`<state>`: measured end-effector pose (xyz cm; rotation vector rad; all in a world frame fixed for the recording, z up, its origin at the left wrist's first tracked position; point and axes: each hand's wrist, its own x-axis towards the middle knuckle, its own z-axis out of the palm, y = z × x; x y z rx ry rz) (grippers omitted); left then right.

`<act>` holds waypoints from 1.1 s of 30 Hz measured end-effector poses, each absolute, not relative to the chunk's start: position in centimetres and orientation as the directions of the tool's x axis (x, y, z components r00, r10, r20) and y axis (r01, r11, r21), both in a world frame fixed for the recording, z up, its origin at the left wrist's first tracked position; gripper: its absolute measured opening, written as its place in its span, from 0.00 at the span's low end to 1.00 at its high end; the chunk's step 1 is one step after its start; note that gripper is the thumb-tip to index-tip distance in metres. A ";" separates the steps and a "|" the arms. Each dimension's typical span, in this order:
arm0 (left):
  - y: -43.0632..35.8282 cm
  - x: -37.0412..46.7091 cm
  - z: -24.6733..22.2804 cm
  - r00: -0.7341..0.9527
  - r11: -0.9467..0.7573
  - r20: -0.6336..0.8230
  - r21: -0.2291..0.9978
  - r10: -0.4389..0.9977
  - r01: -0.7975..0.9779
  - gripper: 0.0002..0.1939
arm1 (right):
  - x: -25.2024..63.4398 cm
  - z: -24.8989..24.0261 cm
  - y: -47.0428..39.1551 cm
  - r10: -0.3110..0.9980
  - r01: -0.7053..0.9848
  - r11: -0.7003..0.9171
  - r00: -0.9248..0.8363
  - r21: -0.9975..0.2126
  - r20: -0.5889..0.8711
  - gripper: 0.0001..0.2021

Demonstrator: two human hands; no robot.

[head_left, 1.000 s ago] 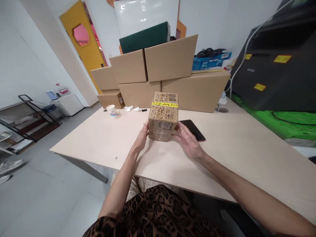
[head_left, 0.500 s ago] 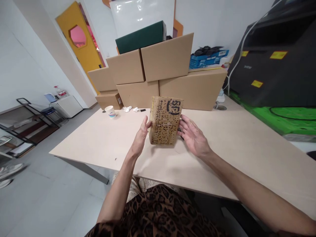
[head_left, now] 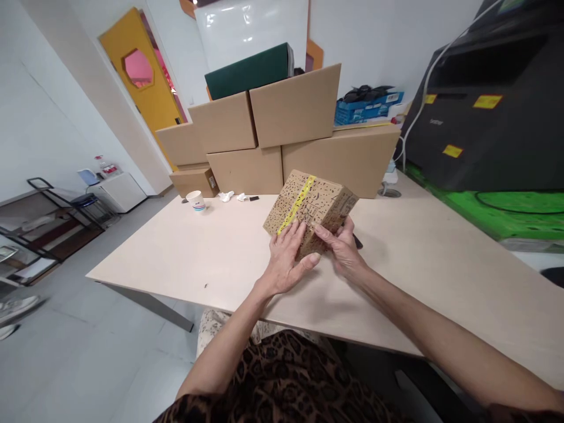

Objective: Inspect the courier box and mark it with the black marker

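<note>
A small speckled cardboard box (head_left: 324, 197) with a strip of yellow tape is tilted above the table (head_left: 176, 252). My left hand (head_left: 286, 257) lies against its near left side, fingers stretched and thumb apart. My right hand (head_left: 346, 249) grips the lower right corner, thumb on the near face and the other fingers partly hidden behind the box. A dark object (head_left: 358, 241) shows just right of my right hand; what it is cannot be made out.
Stacked cardboard boxes (head_left: 295, 108) line the table's back, topped by a green box (head_left: 249, 71). A paper cup (head_left: 196, 201), crumpled tissues (head_left: 226, 196) and a small black item (head_left: 254, 198) are at the back left. A large black machine (head_left: 484, 111) is at the right.
The box has been turned and tipped, so its yellow-taped face now shows. My left hand moved right and nearer to me along the box; my right hand took hold of its corner.
</note>
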<state>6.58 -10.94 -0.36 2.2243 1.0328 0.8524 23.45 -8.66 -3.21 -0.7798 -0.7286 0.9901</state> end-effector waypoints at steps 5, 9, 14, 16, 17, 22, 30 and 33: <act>-10.9 7.5 -1.4 0.546 -0.645 0.343 0.429 0.764 0.633 0.48 | 23.3 -3.3 -8.6 0.929 -0.450 0.248 0.360 -0.858 0.080 0.37; -11.0 8.1 -2.4 0.546 -0.666 0.392 0.323 0.741 0.673 0.50 | 23.3 -3.2 -8.5 0.931 -0.481 0.232 0.361 -0.845 0.050 0.35; -11.1 7.0 -2.4 0.628 -0.740 0.397 0.273 0.669 0.615 0.45 | 23.7 -3.2 -8.4 0.938 -0.482 0.214 0.345 -0.850 0.040 0.29; -11.0 6.1 -2.2 0.642 -0.758 0.409 0.270 0.648 0.593 0.45 | 24.0 -3.2 -8.3 0.954 -0.498 0.199 0.296 -0.844 0.050 0.25; -10.8 5.6 -2.2 0.630 -0.755 0.424 0.278 0.651 0.593 0.45 | 24.0 -3.2 -8.3 0.961 -0.509 0.185 0.271 -0.840 0.047 0.23; -8.4 2.4 -2.2 0.358 -0.589 0.474 0.558 0.804 0.585 0.45 | 24.3 -3.3 -8.4 0.990 -0.538 0.099 0.140 -0.837 0.027 0.20; -6.4 -0.2 -2.6 0.427 -0.123 0.218 0.963 0.877 -0.239 0.47 | 24.7 -3.6 -8.8 0.997 -0.586 0.006 -0.056 -0.810 0.048 0.24; -7.2 0.4 -3.1 0.365 -0.062 0.208 0.926 0.908 -0.373 0.46 | 25.0 -3.7 -8.8 0.989 -0.530 0.043 -0.095 -0.847 0.109 0.26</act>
